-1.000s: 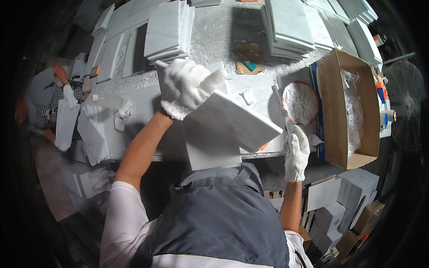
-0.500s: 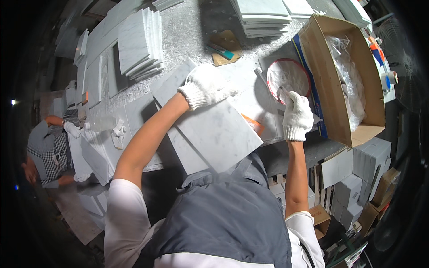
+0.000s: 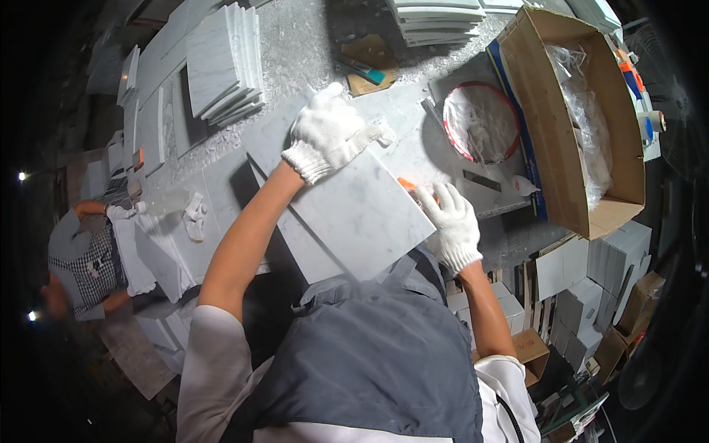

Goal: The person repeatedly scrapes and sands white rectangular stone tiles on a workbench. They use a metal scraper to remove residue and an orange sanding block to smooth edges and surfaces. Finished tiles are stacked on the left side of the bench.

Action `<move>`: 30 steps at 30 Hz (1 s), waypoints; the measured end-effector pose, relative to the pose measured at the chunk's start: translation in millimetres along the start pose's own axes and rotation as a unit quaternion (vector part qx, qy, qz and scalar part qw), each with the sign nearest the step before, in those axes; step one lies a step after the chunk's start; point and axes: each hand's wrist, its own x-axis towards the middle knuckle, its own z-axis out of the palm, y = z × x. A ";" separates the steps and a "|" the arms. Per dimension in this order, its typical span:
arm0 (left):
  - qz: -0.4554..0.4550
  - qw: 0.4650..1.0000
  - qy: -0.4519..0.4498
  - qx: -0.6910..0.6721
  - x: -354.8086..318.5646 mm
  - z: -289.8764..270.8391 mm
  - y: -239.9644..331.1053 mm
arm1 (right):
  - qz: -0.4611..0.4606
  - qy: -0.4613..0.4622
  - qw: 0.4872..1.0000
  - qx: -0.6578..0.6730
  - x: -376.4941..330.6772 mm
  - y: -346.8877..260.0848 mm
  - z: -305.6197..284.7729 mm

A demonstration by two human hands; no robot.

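**Marble tile laid flat and held at both ends**

The grey-white marble tile (image 3: 354, 214) now lies flat on the tabletop (image 3: 295, 44), at the near edge just in front of the person's apron. A second ago it was raised and tilted toward the person; it has since been lowered, so its top face is fully presented.

The left hand (image 3: 329, 133), in a white knit glove, rests palm-down on the far left corner of the tile, fingers spread and flat, pressing rather than closing around anything. The right hand (image 3: 449, 225), also gloved, sits at the tile's near right corner. Its grip appears curled on the tile edge, beside a small orange item (image 3: 408, 183) that is mostly hidden; whether the fingers hold that item cannot be told.

With the tile down and steadied, its surface is accessible for work.

Surroundings: a red-rimmed bowl (image 3: 480, 122) lined with plastic lies to the right, a cardboard box (image 3: 572, 118) farther right, and a stack of tiles (image 3: 221, 63) at far left. Another person (image 3: 88, 251) works at the left.
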 end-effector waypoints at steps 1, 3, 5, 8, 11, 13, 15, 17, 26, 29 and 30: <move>-0.004 1.000 -0.016 -0.011 -0.3 -0.8 0.6 | -0.022 0.007 1.000 -0.015 0.0 2.1 10.5; 0.015 0.998 -0.051 -0.035 -1.0 -2.5 2.8 | 0.019 0.029 0.998 0.053 -0.4 7.3 27.2; 0.018 0.996 -0.059 -0.057 -2.1 -3.4 5.0 | 0.112 0.042 0.982 0.148 0.8 12.0 32.1; 0.017 0.997 -0.011 -0.077 -2.9 -0.8 7.2 | 0.287 -0.040 0.609 0.739 20.8 5.0 23.6; 0.017 0.998 0.035 -0.046 -3.3 4.6 8.3 | 0.191 -0.156 0.683 0.688 50.5 -9.0 2.3; -0.007 0.995 0.099 -0.031 -5.6 6.8 9.6 | 0.191 -0.165 0.638 0.728 50.6 -15.2 -15.8; -0.017 0.995 0.093 -0.044 -5.8 9.3 9.6 | 0.149 -0.185 0.729 0.642 25.8 -8.2 -35.4; -0.022 0.994 0.090 -0.051 -6.9 9.8 10.4 | 0.210 -0.242 0.635 0.703 13.8 -4.4 -39.8; -0.042 0.994 0.081 -0.065 -4.8 9.2 7.2 | 0.104 -0.226 0.696 0.674 40.9 7.0 -27.2; -0.048 0.993 0.064 -0.090 -4.5 11.2 4.9 | 0.103 -0.222 0.706 0.665 36.8 7.8 -23.6; -0.048 0.993 0.057 -0.087 -3.7 12.5 4.0 | 0.122 -0.247 0.695 0.664 38.0 8.8 -19.4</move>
